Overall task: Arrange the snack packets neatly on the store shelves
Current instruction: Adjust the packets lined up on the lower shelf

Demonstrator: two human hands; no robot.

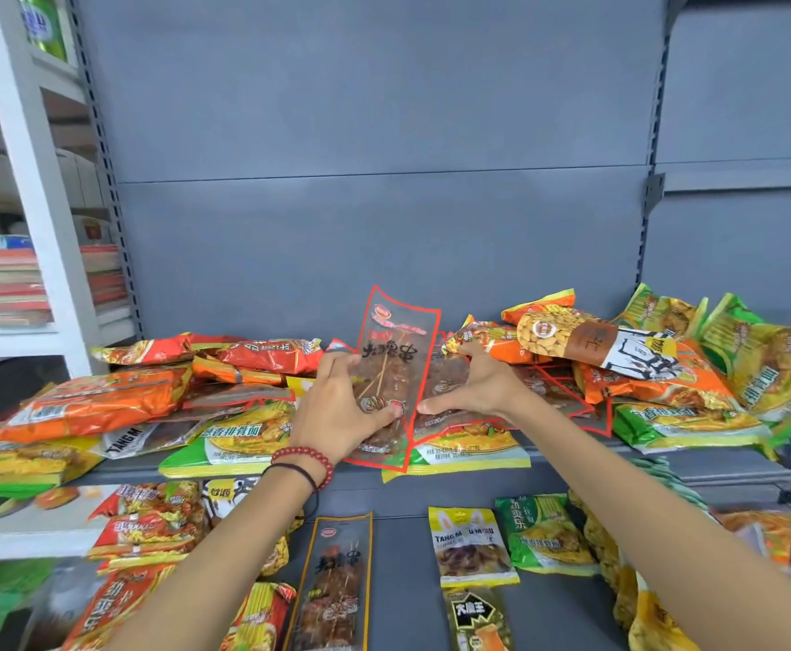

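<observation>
Head view. Judged early: the upper shelf (642, 467) carries a jumbled heap of snack packets (102, 406); on the lower shelf (398, 580) only a few lie flat in order.
Left hand (337, 411) grips a red-edged skewer packet (396, 350), upright over the heap.
Right hand (473, 387) is spread, fingers straight, resting on packets just beside it.

White rack (32, 180) at far left, stacked red-edged booklets (4, 288), green can (48, 25) above.

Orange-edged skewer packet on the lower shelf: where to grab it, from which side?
Probably its right long edge, near the middle, coming from above-right: the orange-edged skewer packet lies flat and long, bare lower shelf beside that edge, other packets crowd its left.
</observation>
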